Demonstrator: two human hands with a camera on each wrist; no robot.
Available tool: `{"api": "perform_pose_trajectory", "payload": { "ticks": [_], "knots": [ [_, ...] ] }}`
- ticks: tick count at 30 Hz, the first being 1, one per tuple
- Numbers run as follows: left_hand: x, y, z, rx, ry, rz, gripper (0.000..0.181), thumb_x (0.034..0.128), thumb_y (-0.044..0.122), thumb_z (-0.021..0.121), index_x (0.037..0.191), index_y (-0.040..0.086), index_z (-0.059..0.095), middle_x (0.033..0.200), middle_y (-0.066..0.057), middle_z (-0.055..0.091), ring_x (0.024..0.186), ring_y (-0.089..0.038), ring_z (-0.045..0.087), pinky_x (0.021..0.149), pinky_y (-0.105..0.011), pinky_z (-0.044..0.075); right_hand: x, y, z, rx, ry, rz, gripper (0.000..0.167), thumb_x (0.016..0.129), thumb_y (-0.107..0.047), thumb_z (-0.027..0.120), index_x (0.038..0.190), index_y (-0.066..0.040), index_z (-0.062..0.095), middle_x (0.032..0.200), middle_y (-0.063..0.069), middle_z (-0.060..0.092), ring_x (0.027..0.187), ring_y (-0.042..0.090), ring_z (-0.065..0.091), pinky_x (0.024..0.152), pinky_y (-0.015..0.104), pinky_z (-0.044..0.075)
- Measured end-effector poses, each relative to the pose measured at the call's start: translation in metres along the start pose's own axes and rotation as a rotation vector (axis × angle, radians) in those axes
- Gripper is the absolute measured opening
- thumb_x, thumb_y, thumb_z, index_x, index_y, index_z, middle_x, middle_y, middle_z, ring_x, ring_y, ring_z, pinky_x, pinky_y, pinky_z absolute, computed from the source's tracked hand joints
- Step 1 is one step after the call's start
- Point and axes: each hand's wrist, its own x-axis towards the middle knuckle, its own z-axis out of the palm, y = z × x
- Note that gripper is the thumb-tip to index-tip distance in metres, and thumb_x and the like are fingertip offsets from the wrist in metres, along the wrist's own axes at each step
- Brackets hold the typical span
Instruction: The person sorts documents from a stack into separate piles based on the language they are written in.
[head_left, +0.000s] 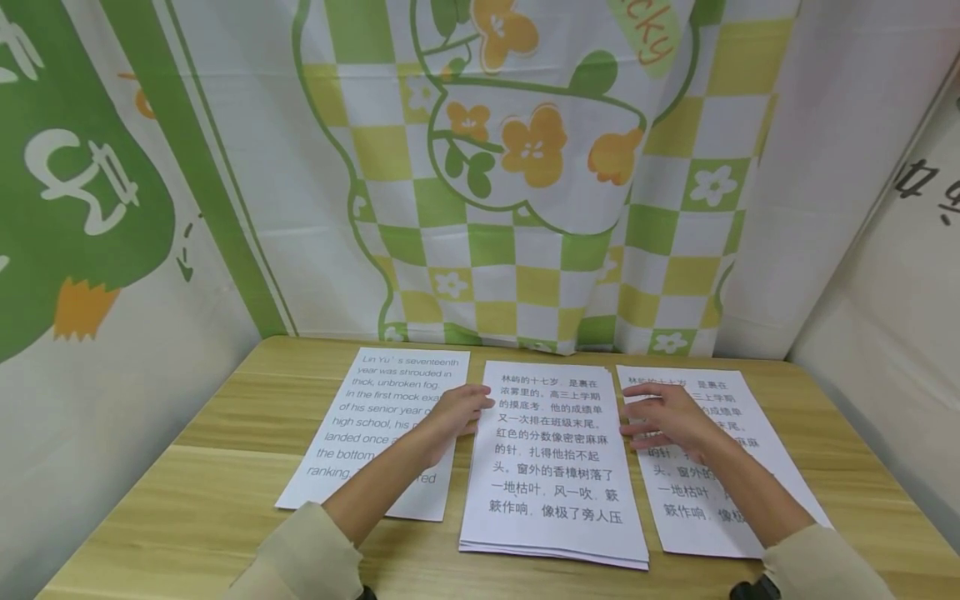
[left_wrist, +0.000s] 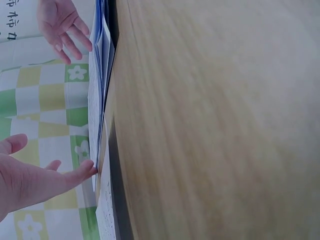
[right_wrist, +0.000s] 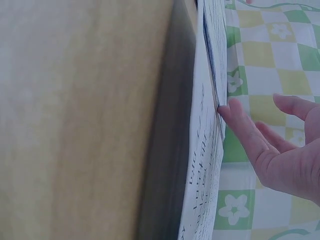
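A stack of white paper sheets [head_left: 551, 467] printed with Chinese text lies in the middle of the table, its lower edges slightly uneven. My left hand [head_left: 450, 421] is at the stack's left edge, over a sheet with English text [head_left: 345, 442]. At the right edge is my right hand [head_left: 671, 421], above another paper with Chinese text [head_left: 701, 508] and partly covering its print. Both hands have loosely extended fingers and grip nothing. In the left wrist view, fingertips of the left hand [left_wrist: 35, 182] meet the paper edge; the right wrist view shows the right hand [right_wrist: 285, 155] low beside the stack.
The papers lie on a wooden table [head_left: 187, 492]. Behind it hangs a green, yellow and white checked curtain [head_left: 495, 292] with flowers. Printed cloth walls stand at the left [head_left: 172, 333] and right [head_left: 892, 333].
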Motion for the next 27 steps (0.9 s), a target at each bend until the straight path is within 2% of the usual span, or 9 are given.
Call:
{"api": "perform_pose_trajectory", "payload": {
  "ticks": [11, 20, 27],
  "knots": [
    [-0.0022, -0.0007, 0.0002, -0.018, 0.002, -0.003, 0.057, 0.1013, 0.021, 0.056, 0.152, -0.003, 0.045, 0.156, -0.025, 0.044, 0.147, -0.045, 0.038, 0.120, -0.051, 0.039, -0.0042, -0.0039, 0.0058, -0.028, 0.001, -0.023, 0.058, 0.101, -0.011, 0.066, 0.148, 0.012, 0.041, 0.136, 0.036, 0.058, 0.111, 0.040, 0.071, 0.084, 0.046, 0.064],
    [-0.0011, -0.0003, -0.0003, -0.070, 0.060, 0.009, 0.054, 0.1013, 0.018, 0.054, 0.150, -0.003, 0.047, 0.154, -0.027, 0.046, 0.143, -0.045, 0.044, 0.118, -0.050, 0.042, -0.0061, -0.0041, 0.0069, -0.019, 0.016, -0.039, 0.056, 0.102, -0.009, 0.063, 0.148, 0.013, 0.040, 0.138, 0.036, 0.057, 0.114, 0.041, 0.069, 0.083, 0.047, 0.064],
    [-0.0012, 0.0016, 0.0004, -0.077, 0.047, 0.009, 0.054, 0.1015, 0.018, 0.052, 0.151, -0.003, 0.045, 0.155, -0.026, 0.045, 0.144, -0.046, 0.042, 0.119, -0.049, 0.041, -0.0059, -0.0035, 0.0067, -0.006, 0.018, -0.034, 0.056, 0.102, -0.010, 0.063, 0.148, 0.013, 0.040, 0.139, 0.036, 0.056, 0.114, 0.040, 0.069, 0.085, 0.047, 0.064]
  ]
}}
